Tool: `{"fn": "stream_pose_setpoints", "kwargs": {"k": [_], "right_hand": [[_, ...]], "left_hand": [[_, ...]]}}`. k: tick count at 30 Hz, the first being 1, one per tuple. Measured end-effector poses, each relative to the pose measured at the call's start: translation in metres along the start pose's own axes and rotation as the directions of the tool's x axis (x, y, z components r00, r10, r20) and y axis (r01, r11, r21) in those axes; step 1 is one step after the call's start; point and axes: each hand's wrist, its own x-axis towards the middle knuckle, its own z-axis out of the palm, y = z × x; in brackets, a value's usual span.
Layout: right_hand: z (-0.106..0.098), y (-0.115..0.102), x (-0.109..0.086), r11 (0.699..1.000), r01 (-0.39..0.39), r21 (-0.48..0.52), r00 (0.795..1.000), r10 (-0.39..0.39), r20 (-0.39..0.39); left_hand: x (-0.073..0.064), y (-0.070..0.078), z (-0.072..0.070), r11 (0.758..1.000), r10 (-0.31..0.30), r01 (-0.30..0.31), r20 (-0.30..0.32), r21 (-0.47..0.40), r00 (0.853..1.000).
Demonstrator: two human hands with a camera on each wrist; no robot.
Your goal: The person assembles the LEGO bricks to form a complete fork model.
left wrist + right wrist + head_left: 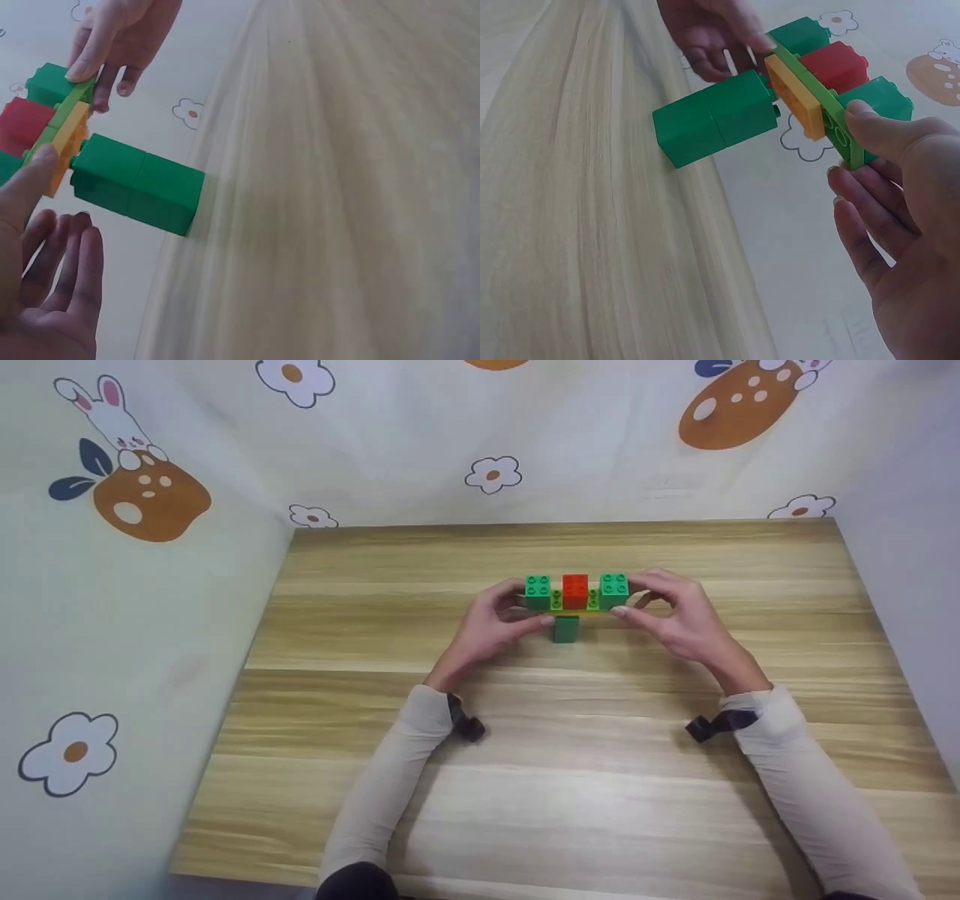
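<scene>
My left hand (487, 626) and right hand (679, 615) hold a brick assembly from its two ends, thumbs in front. Its base is a light green toy-brick plate (845, 139). On top sit a left green brick (537, 592), a red brick (575, 594) in the middle and a right green brick (614, 591). Fixed beneath is a flat yellow-orange brick (795, 97). Under it two dark green bricks, joined in a stack (139, 184), stand upright on the table. Some of the stack's studs show right at the yellow-orange brick's underside.
The wood-grain table (585, 802) spreads all round the bricks. Behind it and at the sides hang pale cloth walls (405, 457) printed with flowers and rabbits. A black strap with a small camera (466, 726) is on the left wrist, and another camera (701, 727) on the right.
</scene>
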Motion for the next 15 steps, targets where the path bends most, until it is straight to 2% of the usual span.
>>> {"fn": "stream_pose_setpoints", "kwargs": {"k": [3,6,15], "right_hand": [[0.0029,0.0019,0.0003,1.000,-0.005,-0.002,1.000,0.005,-0.003],[0.0055,0.0044,0.0002,1.000,-0.010,-0.008,1.000,0.010,0.003],[0.0076,0.0087,0.0003,0.999,-0.048,-0.010,0.999,0.048,0.010]], "left_hand": [[-0.0022,0.0022,-0.0055,0.999,0.016,-0.018,-0.035,-0.045,0.999],[-0.0043,0.0029,-0.0090,0.998,0.034,-0.036,-0.058,-0.045,0.998],[-0.0068,0.0055,-0.0086,0.998,0.048,-0.050,-0.064,-0.032,0.997]]}}
